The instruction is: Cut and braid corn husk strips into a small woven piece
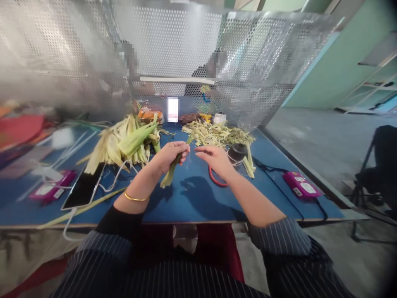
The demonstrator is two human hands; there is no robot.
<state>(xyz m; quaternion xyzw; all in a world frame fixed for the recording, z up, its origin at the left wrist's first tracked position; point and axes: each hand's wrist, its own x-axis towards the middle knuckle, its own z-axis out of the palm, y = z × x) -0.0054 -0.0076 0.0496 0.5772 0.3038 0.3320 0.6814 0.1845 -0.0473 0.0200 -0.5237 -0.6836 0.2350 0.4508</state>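
Note:
My left hand is closed round a green folded strip of corn husk, whose lower end hangs below the fingers. My right hand is just to the right, apart from the strip, with fingers stretched toward it. A faint thread seems to run between the hands; whether the right fingers touch it I cannot tell. Beyond my right hand stands a dark spool with pale thread round it. A red curved handle shows partly from under that hand. A pile of corn husks lies beyond my left forearm.
Shredded husk is heaped at the back of the blue table. A phone with white cables lies at left, and purple boxes sit at both sides. A perforated metal screen rises behind; people are beyond it.

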